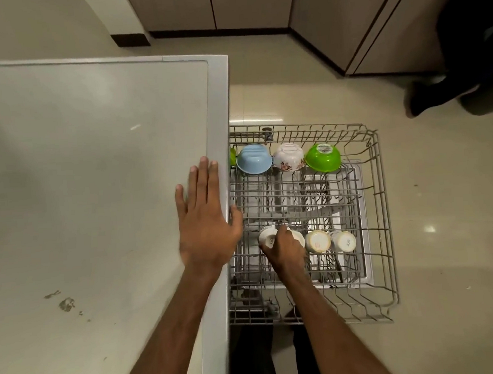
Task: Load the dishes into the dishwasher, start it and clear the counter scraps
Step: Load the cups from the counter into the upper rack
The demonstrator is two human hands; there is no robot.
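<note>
White cup (268, 238), leftmost in the rack's (384, 206) lower-centre row, sits under the right hand's (286, 249) clamped grip; left hand (205, 219) rests flat, fingers straight, on the desk (92, 168).

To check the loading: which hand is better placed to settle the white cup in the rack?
Right hand: it grips the white cup inside the rack; left hand lies flat on the counter.

The dishwasher rack (384, 206) stands pulled out just right of the desk (92, 168), over the floor (447, 245). Upturned bowls (288, 156) line its far side; upturned cups (318, 241) sit in a row nearer. Scraps (66, 304) lie on the desk's near left.
</note>
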